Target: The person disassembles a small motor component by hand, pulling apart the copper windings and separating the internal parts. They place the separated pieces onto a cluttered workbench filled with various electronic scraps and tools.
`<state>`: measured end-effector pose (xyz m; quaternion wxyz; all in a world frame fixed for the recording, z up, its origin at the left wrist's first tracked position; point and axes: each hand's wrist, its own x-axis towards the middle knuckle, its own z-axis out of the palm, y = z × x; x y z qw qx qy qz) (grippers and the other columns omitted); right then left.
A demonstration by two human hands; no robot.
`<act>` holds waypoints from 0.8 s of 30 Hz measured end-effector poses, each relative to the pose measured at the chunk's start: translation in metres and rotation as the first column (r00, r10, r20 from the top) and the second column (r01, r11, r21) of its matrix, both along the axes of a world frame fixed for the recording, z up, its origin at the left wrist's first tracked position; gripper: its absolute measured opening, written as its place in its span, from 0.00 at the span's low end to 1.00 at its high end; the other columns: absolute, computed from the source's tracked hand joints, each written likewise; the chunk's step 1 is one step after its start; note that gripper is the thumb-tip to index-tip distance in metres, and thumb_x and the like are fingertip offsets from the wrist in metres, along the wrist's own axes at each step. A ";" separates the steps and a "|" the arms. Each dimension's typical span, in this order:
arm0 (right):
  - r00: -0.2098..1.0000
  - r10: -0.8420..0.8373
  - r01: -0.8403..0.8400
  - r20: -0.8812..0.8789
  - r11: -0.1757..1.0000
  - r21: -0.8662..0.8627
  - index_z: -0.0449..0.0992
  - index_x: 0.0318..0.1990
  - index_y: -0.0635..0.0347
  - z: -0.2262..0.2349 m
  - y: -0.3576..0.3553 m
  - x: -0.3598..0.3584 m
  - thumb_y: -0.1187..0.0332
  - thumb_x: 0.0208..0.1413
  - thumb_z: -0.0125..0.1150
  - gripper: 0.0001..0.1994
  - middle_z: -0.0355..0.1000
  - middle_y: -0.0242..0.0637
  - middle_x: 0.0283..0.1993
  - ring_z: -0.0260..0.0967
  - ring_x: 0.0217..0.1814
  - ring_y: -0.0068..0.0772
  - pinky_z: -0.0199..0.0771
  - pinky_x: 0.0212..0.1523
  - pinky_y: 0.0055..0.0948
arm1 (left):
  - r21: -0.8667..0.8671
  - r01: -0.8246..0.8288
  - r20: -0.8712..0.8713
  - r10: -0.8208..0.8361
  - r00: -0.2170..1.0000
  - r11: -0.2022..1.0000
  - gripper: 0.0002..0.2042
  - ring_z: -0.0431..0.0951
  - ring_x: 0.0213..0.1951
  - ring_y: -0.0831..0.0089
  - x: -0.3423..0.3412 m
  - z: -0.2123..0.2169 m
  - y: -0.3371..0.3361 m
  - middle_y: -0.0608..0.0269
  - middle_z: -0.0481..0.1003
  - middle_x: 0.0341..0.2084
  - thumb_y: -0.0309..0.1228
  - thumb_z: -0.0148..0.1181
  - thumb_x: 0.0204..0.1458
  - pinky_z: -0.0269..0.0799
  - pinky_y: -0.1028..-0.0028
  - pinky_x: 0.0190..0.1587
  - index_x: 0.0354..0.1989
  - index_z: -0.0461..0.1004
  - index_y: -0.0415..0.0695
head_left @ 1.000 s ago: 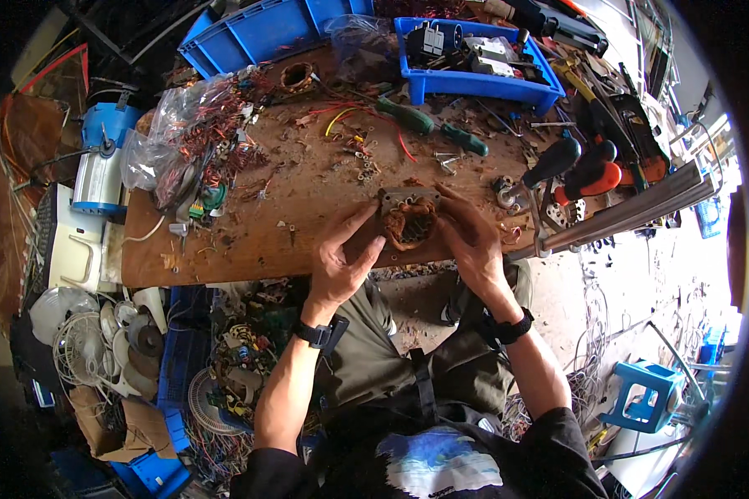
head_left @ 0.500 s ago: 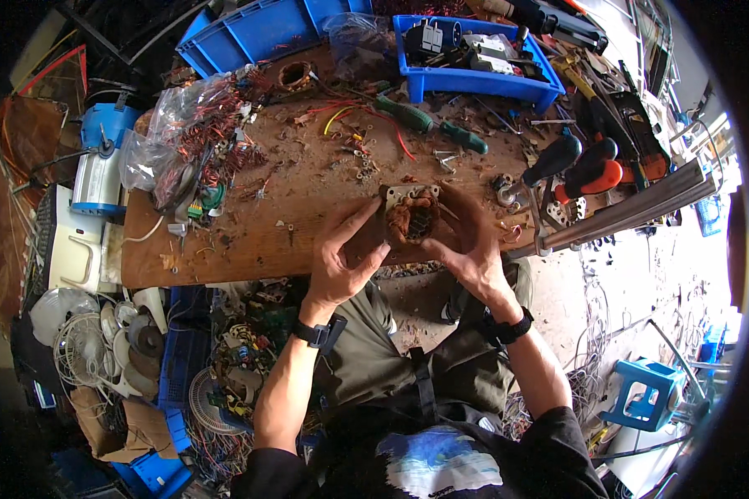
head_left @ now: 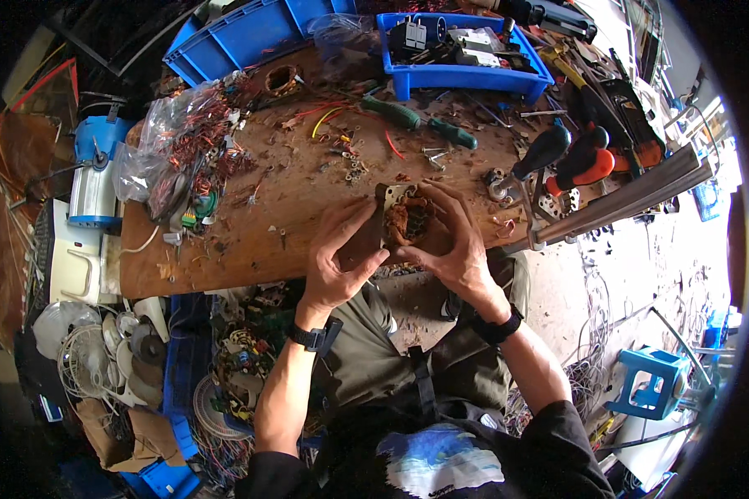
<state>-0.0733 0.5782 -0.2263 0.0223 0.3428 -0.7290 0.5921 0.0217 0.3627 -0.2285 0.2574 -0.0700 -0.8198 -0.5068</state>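
Note:
Above the near edge of the wooden workbench (head_left: 308,191) sits a motor stator (head_left: 398,223), a squarish metal core with a ring of brown copper windings facing me. My left hand (head_left: 339,254) is curved along its left side, thumb low and fingertips at its upper left. On the other side, my right hand (head_left: 456,245) grips it with the fingers over the top right and the thumb beneath the windings. Part of the core is hidden by my fingers. Two green-handled screwdrivers (head_left: 452,133) lie beyond the hands, near some bolts (head_left: 433,158).
A blue bin (head_left: 474,79) of parts stands at the back. Stripped wire (head_left: 200,137) and plastic bags are heaped at left. Screwdrivers with black and orange handles (head_left: 591,169) stand by a metal bar (head_left: 632,200) on the right. A wound copper ring (head_left: 281,81) lies farther back.
The stator has turned a little between my hands, its winding side swinging rightward. My right hand has shifted slightly left and closer around it. The whole view has moved slightly.

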 end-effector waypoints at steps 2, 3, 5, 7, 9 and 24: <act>1.000 -0.003 0.003 0.005 1.000 0.028 0.66 0.73 0.58 -0.002 -0.001 -0.001 0.60 0.46 0.86 0.46 0.67 0.45 0.72 0.70 0.73 0.46 0.73 0.71 0.41 | -0.026 -0.011 0.000 0.011 1.000 1.000 0.31 0.72 0.67 0.52 0.000 0.002 0.002 0.49 0.77 0.62 0.31 0.76 0.50 0.66 0.56 0.70 0.66 0.77 0.38; 1.000 -0.001 0.000 0.030 1.000 0.022 0.66 0.73 0.58 -0.002 0.000 -0.001 0.60 0.47 0.86 0.46 0.67 0.45 0.72 0.70 0.73 0.45 0.72 0.72 0.40 | -0.039 -0.017 0.000 0.017 1.000 0.999 0.31 0.72 0.67 0.51 0.000 0.004 0.002 0.49 0.77 0.62 0.31 0.77 0.50 0.66 0.56 0.71 0.66 0.77 0.38; 0.997 0.004 -0.005 0.079 1.000 0.010 0.66 0.72 0.59 -0.001 0.001 0.001 0.60 0.48 0.85 0.45 0.67 0.45 0.72 0.70 0.73 0.44 0.72 0.72 0.40 | -0.057 -0.020 -0.003 0.020 1.000 0.998 0.31 0.72 0.67 0.51 0.000 0.007 0.003 0.50 0.77 0.62 0.31 0.77 0.50 0.66 0.55 0.71 0.65 0.77 0.39; 0.986 0.035 -0.030 0.162 0.999 -0.034 0.66 0.73 0.60 0.000 0.002 0.002 0.60 0.48 0.84 0.45 0.68 0.45 0.72 0.70 0.73 0.43 0.71 0.72 0.39 | -0.081 -0.022 -0.013 0.021 1.000 0.996 0.31 0.71 0.68 0.50 0.000 0.008 0.004 0.50 0.77 0.62 0.32 0.77 0.50 0.66 0.54 0.71 0.65 0.77 0.40; 0.974 0.071 -0.062 0.217 0.997 -0.047 0.64 0.74 0.60 0.000 0.004 0.001 0.62 0.50 0.84 0.45 0.67 0.45 0.73 0.68 0.74 0.41 0.69 0.74 0.39 | -0.110 -0.021 -0.032 0.018 0.999 0.994 0.31 0.71 0.68 0.50 -0.001 0.008 0.005 0.51 0.77 0.63 0.32 0.77 0.50 0.66 0.54 0.71 0.65 0.77 0.40; 0.972 0.060 -0.044 0.227 0.996 -0.072 0.65 0.72 0.63 -0.004 0.004 -0.002 0.61 0.47 0.85 0.46 0.71 0.47 0.69 0.72 0.71 0.40 0.71 0.72 0.38 | -0.098 -0.048 -0.034 0.045 0.998 0.994 0.30 0.72 0.67 0.52 -0.001 0.003 0.005 0.52 0.75 0.64 0.33 0.78 0.50 0.67 0.55 0.70 0.64 0.79 0.43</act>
